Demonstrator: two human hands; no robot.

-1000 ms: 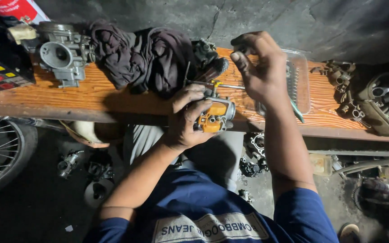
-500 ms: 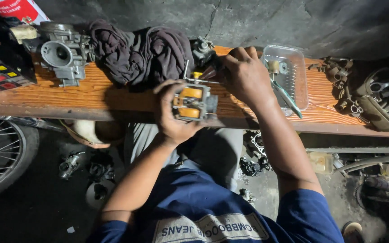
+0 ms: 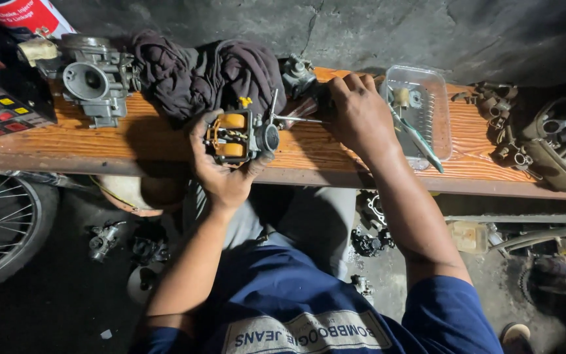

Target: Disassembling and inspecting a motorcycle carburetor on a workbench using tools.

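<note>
Orange floats face up in the carburetor [image 3: 240, 136] that the left hand [image 3: 221, 174] grips above the wooden table [image 3: 132, 141]; the right hand [image 3: 359, 115], just right, is clenched on something I cannot identify.

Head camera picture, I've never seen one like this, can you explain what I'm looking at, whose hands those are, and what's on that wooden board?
The picture comes from a camera worn on a person's head, looking down at their own two bare hands. The left hand holds a small carburettor with orange floats, open side up. The right hand rests on the wooden bench, fingers on a thin tool whose shaft points toward the carburettor. Also on the bench: a second, grey carburettor, a dark crumpled rag, a clear plastic tray with small parts, and metal fittings at the right. A spoked wheel shows at the lower left.
</note>
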